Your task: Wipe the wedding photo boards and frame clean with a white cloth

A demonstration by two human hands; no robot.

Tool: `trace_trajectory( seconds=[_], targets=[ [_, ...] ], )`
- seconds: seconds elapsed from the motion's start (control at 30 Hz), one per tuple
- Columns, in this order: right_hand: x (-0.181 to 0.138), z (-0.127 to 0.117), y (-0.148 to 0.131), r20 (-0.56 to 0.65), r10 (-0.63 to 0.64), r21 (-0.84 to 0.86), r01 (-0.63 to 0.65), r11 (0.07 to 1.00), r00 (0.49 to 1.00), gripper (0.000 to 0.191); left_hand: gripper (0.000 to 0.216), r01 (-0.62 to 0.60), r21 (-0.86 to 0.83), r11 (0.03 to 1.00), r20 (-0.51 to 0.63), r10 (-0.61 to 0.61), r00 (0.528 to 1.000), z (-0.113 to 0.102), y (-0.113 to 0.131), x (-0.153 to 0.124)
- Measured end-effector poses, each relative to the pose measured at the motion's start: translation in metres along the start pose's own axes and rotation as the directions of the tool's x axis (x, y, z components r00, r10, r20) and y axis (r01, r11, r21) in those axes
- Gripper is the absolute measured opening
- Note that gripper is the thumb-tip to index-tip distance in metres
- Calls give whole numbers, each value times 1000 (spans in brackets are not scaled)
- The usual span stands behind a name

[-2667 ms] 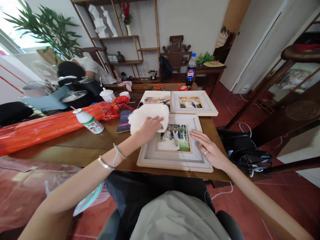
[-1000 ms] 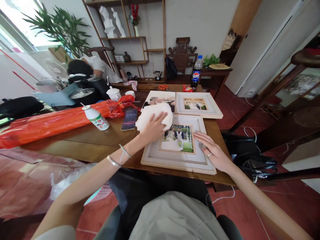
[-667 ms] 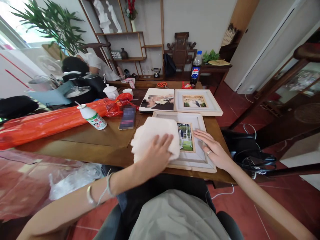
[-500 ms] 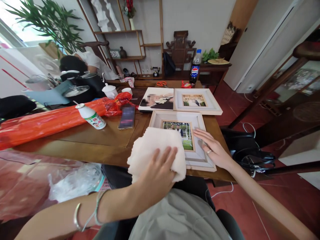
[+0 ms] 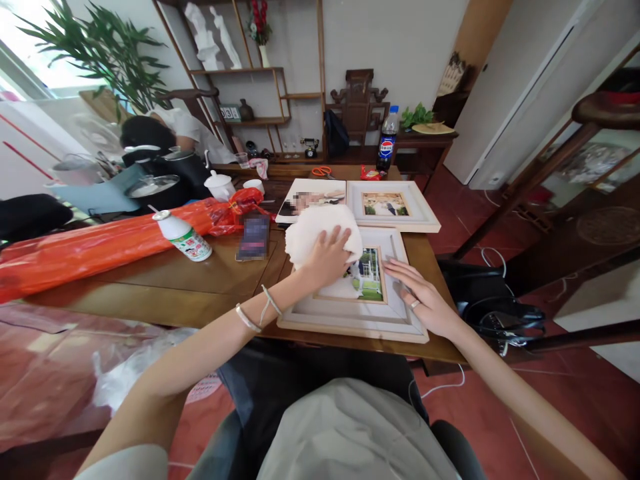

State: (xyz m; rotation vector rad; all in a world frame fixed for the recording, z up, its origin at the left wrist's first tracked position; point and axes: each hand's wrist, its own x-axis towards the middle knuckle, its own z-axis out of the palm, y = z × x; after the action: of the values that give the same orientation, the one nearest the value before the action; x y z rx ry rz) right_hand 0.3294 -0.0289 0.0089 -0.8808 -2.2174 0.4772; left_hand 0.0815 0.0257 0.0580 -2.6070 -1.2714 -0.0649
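Observation:
A white picture frame [image 5: 350, 317] with a wedding photo lies flat at the near edge of the wooden table [image 5: 200, 280]. My left hand [image 5: 325, 257] presses a white cloth [image 5: 320, 230] onto the frame's upper left part, fingers spread over the cloth. My right hand [image 5: 417, 300] lies flat and open on the frame's right border, a ring on one finger. Just beyond, a second white frame [image 5: 393, 205] and an unframed photo [image 5: 313, 199] lie side by side.
A phone [image 5: 253, 237], a white bottle [image 5: 183, 237] and a long orange plastic bag [image 5: 90, 250] lie to the left. A teapot [image 5: 219, 187], scissors [image 5: 320, 172] and a cola bottle [image 5: 384, 140] stand further back. Another person [image 5: 160, 133] bends at far left. A black bag [image 5: 495, 313] sits on the floor.
My left hand swept the cloth down over the frame's left side to the near edge, then back up to the upper left corner. My right hand stayed put.

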Motion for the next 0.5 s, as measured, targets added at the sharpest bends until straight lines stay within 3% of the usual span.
trace_trajectory(
  seconds=[0.13, 0.2, 0.3, 0.4, 0.5],
  targets=[
    [0, 1, 0, -2, -6, 4, 6, 1000, 1000, 44, 28, -112, -6, 994, 91, 112, 990, -26, 35, -38],
    [0, 1, -1, -1, 7, 0, -7, 1000, 1000, 45, 27, -208, -39, 977, 81, 211, 974, -40, 61, -66],
    [-1, 1, -1, 8, 31, -4, -31, 1000, 999, 46, 30, -242, -40, 970, 26, 243, 970, -53, 93, -98],
    [-1, 1, 0, 16, 24, -3, -24, 1000, 1000, 46, 30, -210, -3, 978, 28, 210, 977, -48, 100, -95],
    [-1, 1, 1, 12, 9, -9, -9, 1000, 1000, 46, 30, -100, 24, 995, 89, 98, 991, -28, 79, -61]
  ],
)
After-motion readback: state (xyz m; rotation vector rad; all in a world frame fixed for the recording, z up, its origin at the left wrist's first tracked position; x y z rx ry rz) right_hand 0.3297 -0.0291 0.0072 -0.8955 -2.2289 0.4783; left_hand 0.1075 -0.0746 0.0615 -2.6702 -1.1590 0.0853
